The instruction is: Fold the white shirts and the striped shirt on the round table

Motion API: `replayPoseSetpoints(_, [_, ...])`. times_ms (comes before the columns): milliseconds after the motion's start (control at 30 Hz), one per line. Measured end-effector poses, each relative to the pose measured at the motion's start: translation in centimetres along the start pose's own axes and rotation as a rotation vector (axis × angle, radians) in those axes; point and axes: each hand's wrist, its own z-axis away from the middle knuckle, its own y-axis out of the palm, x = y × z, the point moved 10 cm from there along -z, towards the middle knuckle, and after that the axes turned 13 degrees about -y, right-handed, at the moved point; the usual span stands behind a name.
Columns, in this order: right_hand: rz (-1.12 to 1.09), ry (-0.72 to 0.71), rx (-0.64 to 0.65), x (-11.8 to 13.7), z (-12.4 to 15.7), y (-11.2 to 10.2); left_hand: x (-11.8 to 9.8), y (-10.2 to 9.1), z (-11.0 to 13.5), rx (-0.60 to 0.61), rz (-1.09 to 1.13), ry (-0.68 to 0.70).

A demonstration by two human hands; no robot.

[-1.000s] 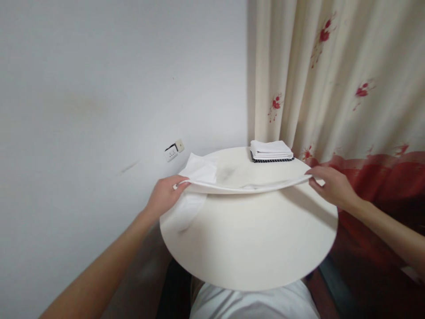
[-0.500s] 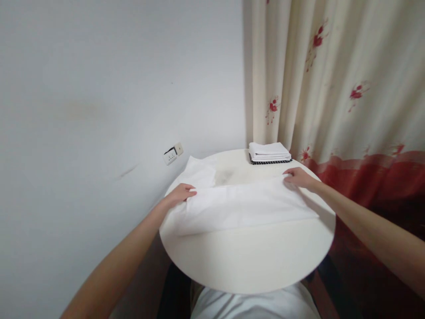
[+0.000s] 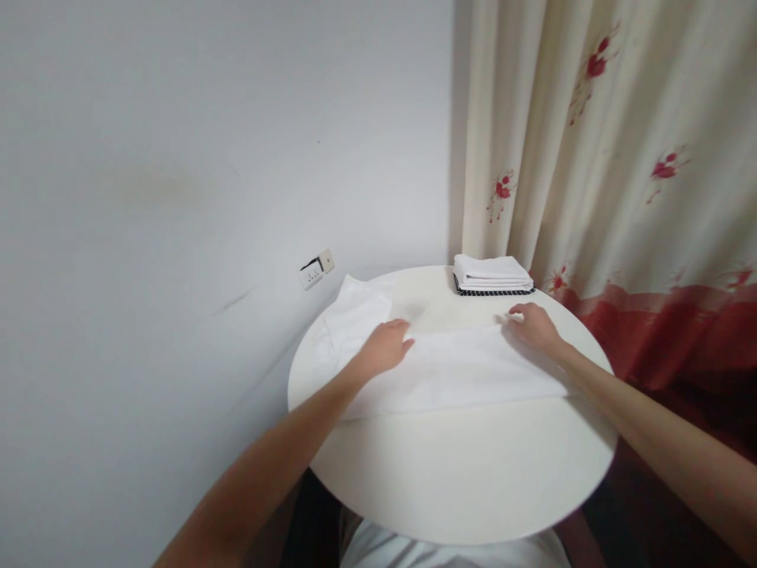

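Flat white fabric (image 3: 467, 367) lies across the round white table (image 3: 473, 481), near edge well short of the rim | left hand (image 3: 384, 347) over it, thumb and fingers apart | right hand (image 3: 537, 327) pinches its far right corner | folded white fabric stack (image 3: 494, 273), table's far-right rim | cream flowered curtain (image 3: 550, 173), right of table

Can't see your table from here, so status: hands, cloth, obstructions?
Left hand open at far edge of white cloth. Right hand pinching its far right corner. Cloth lies across round table. Folded stack beyond, apart.
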Motion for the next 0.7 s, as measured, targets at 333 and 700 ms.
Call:
replayPoseSetpoints(333, [-0.063,-0.424,0.319,17.6,5.7,5.8,-7.2,7.8,-0.5,0.117,0.054,0.046])
replayPoseSetpoints(700, [0.035,-0.275,0.421,10.5,2.6,7.0,-5.8,8.0,-1.0,0.127,0.063,-0.021])
